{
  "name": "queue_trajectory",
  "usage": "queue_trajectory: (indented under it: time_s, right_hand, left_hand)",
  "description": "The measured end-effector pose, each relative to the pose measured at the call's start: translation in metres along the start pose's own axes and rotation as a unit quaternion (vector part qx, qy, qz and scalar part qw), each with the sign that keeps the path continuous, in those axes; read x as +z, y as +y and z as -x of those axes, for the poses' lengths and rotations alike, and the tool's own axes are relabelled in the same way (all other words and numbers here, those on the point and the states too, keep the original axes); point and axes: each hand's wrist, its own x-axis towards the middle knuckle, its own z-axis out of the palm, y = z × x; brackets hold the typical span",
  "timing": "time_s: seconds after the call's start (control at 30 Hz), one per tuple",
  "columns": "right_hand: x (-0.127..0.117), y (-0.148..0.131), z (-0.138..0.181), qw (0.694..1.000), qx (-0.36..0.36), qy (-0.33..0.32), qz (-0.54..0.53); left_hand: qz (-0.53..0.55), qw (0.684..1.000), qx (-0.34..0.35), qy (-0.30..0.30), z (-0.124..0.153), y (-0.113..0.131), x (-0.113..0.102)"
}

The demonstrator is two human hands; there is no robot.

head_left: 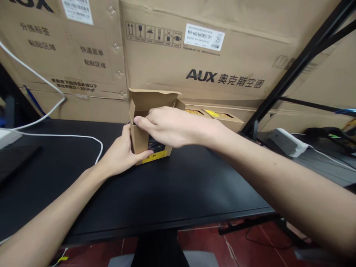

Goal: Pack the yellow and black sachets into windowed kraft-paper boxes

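Brown cardboard fills most of the view: a small carton [139,139] stands on a black desk [167,193], its top flaps up and open, with a yellow strip along its lower front edge and a dark patch on its front face. It sits near the desk's back edge, just in front of large AUX cartons [194,63] stacked upright against the wall.

The hands are together on the carton. The left hand [118,152] cups its lower side, with the thumb across the front near the yellow strip. The right hand [172,127] reaches over the open top from the right, its fingers [140,121] at the far wall. Whether those fingers pinch anything inside is hidden from this angle.

Low support from the left hand suits a thin box like this one, and pressing it down onto the desk, rather than squeezing the walls, should keep the flaps from buckling. Keeping the right wrist high leaves the opening unblocked.

Behind the carton lie flat boxes with yellow labels [219,115]. A white cable [55,136] runs across the desk's left side, and a white power brick [286,142] sits at the right.
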Motion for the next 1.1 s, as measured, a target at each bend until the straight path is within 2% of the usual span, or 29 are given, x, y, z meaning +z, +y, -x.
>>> queue_trajectory:
  time_s: [0.17,0.3,0.37,0.5,0.53,0.6,0.63,0.7,0.77,0.83,0.87,0.9,0.97,1.1]
  right_hand:
    - [0.003,0.008,0.0,0.999,-0.026,-0.002,-0.029]
    - [0.009,0.011,0.004,0.998,-0.028,0.012,-0.061]
    - [0.015,0.016,0.008,0.995,-0.035,0.063,-0.066]
    - [0.025,0.041,0.033,0.967,-0.053,0.247,-0.017]
    - [0.028,0.05,0.042,0.959,-0.039,0.282,0.003]
    - [0.033,0.073,0.059,0.951,0.025,0.307,0.04]
    - [0.037,0.086,0.068,0.951,0.07,0.296,0.056]
    - [0.048,0.114,0.084,0.954,0.182,0.223,0.076]
    - [0.062,0.139,0.097,0.946,0.298,0.092,0.085]
    - [0.079,0.158,0.108,0.918,0.384,-0.054,0.089]
    - [0.088,0.163,0.113,0.904,0.405,-0.103,0.09]
    - [0.096,0.167,0.116,0.897,0.414,-0.124,0.091]
    - [0.108,0.166,0.119,0.911,0.395,-0.098,0.072]
    - [0.115,0.146,0.106,0.954,0.295,0.025,-0.053]
  left_hand:
    - [0.003,1.0,0.017,0.007,0.0,-0.002,0.002]
    - [0.008,1.0,0.003,0.002,0.0,-0.002,0.002]
    - [0.005,1.0,-0.003,-0.001,0.0,-0.002,0.002]
    - [-0.004,1.0,-0.02,0.003,0.001,-0.001,0.0]
    - [-0.005,1.0,-0.025,0.002,0.001,0.0,-0.001]
    - [-0.005,0.999,-0.033,-0.003,0.001,0.0,-0.001]
    - [-0.007,0.999,-0.038,-0.005,0.0,0.0,-0.002]
    - [-0.011,0.999,-0.044,-0.006,0.0,0.0,-0.002]
    - [-0.013,0.999,-0.046,-0.005,0.0,0.001,-0.002]
    - [-0.013,0.999,-0.048,-0.004,0.001,0.002,-0.001]
    - [-0.012,0.999,-0.05,-0.003,0.001,0.002,-0.002]
    - [-0.012,0.999,-0.052,-0.004,0.001,0.003,-0.002]
    - [-0.014,0.998,-0.056,-0.004,0.002,0.003,-0.002]
    - [-0.02,0.998,-0.052,-0.002,0.002,0.001,-0.002]
